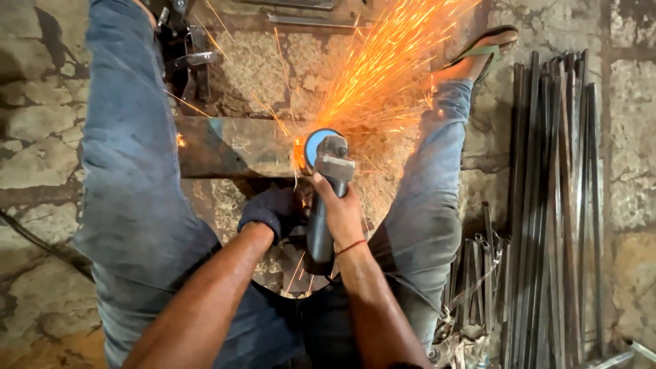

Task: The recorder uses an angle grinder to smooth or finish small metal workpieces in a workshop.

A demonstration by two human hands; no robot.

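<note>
An angle grinder (pixel 326 179) with a blue disc guard cuts into the right end of a rusty steel bar (pixel 232 145) lying across the floor between my legs. Orange sparks (pixel 383 61) spray up and to the right from the contact point. My right hand (pixel 339 213), bare with a red thread at the wrist, grips the grinder's dark body. My left hand (pixel 268 210), in a dark glove, holds the grinder's left side, apparently at a side handle that is hidden.
My jeans-clad legs (pixel 130 171) straddle the bar; my right foot wears a sandal (pixel 486 49). A bundle of long thin steel rods (pixel 553 205) lies on the cracked stone floor at right. Metal clamps and scrap (pixel 183 48) sit at top left. A dark cable (pixel 34 239) crosses the left.
</note>
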